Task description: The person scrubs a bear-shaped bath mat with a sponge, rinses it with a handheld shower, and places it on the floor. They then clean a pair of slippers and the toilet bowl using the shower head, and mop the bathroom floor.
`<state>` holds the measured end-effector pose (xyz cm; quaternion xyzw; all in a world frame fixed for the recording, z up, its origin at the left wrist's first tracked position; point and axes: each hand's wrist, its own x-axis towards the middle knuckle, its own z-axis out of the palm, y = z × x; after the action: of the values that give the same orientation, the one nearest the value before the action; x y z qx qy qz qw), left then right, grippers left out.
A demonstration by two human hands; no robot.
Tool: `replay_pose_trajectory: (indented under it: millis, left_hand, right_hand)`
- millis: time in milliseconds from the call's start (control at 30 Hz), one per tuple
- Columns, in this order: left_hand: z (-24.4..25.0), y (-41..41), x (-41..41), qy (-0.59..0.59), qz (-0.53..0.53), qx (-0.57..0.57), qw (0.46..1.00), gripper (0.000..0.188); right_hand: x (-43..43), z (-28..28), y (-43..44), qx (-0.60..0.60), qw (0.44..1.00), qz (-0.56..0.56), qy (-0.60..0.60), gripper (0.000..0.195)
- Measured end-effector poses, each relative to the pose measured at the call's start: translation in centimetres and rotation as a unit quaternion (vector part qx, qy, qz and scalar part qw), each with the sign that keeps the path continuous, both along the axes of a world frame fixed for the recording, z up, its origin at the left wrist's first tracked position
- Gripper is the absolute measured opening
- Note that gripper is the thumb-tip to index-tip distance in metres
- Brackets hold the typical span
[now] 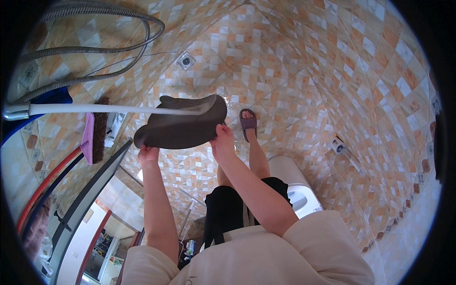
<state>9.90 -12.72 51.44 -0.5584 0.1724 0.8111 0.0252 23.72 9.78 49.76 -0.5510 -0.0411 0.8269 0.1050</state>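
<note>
Both my hands hold a dark grey mat (178,131) with wavy, rounded edges above the tiled floor. My left hand (149,155) grips its near left corner, and my right hand (223,140) pinches its near right edge. Water (107,108) pours from a metal spout (17,111) at the far left, crosses the picture and lands on the mat's upper right part, where it spreads. The mat's underside is hidden.
A ribbed metal hose (103,50) loops at the upper left. Beside the spout are a blue item (53,98) and a pink-headed broom (89,139). A dark-framed door (92,188) stands left, a floor drain (186,61) lies ahead, and a white toilet (302,199) is at my right.
</note>
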Motion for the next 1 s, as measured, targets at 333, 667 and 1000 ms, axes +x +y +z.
replay_pose_trajectory:
  millis: [333,667,1000]
  left_hand:
    - [3.2,4.9,0.4,0.037,-0.249,-0.197,0.948,0.043]
    - [-1.9,16.6,7.3,0.043,-0.663,-0.184,0.724,0.034]
    - [11.3,21.5,10.8,0.295,-0.881,-0.280,0.243,0.022]
  right_hand:
    - [4.8,-1.3,-1.5,-0.006,0.987,0.139,-0.074,0.016]
    - [17.0,-5.3,3.7,0.090,0.852,0.484,-0.179,0.023]
    - [13.4,-10.0,22.7,0.001,0.980,0.027,-0.197,0.083]
